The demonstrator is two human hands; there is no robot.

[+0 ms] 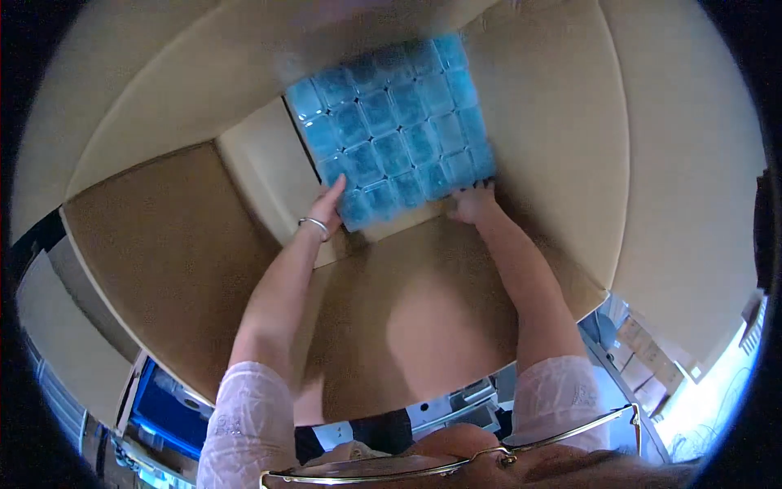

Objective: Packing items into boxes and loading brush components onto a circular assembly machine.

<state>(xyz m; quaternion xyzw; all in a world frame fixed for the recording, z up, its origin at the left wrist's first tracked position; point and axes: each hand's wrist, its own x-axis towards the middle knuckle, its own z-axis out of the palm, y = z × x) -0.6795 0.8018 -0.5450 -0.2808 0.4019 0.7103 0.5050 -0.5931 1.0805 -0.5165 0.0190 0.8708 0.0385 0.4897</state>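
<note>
Deep in a large cardboard box, a square block of clear blue-tinted plastic cups or tubs, packed in rows, lies turned at a slant. My left hand grips its near left corner, the thumb on top and the other fingers hidden below. At the near right corner, my right hand has its fingers curled against the block's edge, their tips partly hidden. Whether the block rests on the box bottom or is held just above it, I cannot tell.
Tall cardboard walls surround both forearms, and a folded flap stands at the left. Beside the block shows a strip of pale cardboard. Outside are a blue bin at lower left and stacked cartons at lower right.
</note>
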